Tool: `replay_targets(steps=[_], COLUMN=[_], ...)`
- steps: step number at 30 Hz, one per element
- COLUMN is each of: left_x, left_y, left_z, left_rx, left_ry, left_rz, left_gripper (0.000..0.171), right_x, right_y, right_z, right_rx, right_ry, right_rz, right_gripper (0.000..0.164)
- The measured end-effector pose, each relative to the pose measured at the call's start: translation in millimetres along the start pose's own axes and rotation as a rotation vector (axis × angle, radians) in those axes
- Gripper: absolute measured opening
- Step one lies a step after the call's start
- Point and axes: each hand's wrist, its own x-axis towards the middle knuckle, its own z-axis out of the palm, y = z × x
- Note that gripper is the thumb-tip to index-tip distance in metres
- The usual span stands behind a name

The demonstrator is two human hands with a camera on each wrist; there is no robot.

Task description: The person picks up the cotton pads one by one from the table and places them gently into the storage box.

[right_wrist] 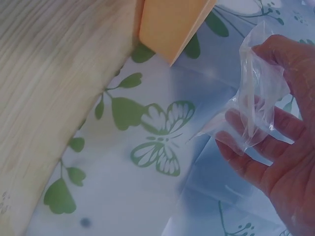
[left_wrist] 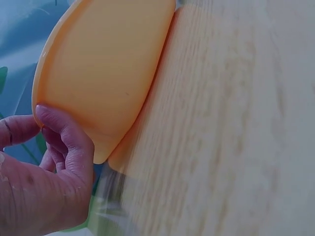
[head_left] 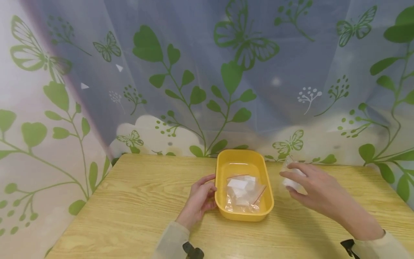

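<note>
My left hand (head_left: 199,197) grips the left side of a yellow plastic tub (head_left: 221,205), thumb and fingertips right at its rim in the left wrist view. Inside the tub lie several clear zip bags (head_left: 242,207) with red seal lines and white contents. To the right of the tub, my right hand (head_left: 310,185) pinches a small clear plastic bag (right_wrist: 253,98) between thumb and fingers. Something white shows in this bag in the head view, partly hidden by the fingers.
The tub stands on a wood-grain table (head_left: 139,201), near its back edge. Behind the table hangs a blue and white cloth (head_left: 194,46) printed with green leaves and butterflies. My sleeves carry dark straps (head_left: 193,250) at the wrists.
</note>
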Motion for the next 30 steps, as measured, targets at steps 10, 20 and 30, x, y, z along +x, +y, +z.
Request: replay_targets(steps=[10, 20, 30], left_x=[-1.5, -4.0, -4.2], left_y=[4.2, 3.0, 4.6], left_z=[0.9, 0.8, 2.5], left_rx=[-0.002, -0.002, -0.029], left_ry=[0.002, 0.001, -0.012], left_rz=[-0.004, 0.002, -0.001], left_gripper=[0.060, 0.061, 0.062], right_x=[15, 29, 44], right_y=[-8, -15, -27], right_z=[7, 14, 19], right_rx=[0.017, 0.052, 0.051], right_ry=[-0.007, -0.053, -0.087], right_rz=[-0.047, -0.090, -0.090], right_gripper=[0.063, 0.030, 0.046])
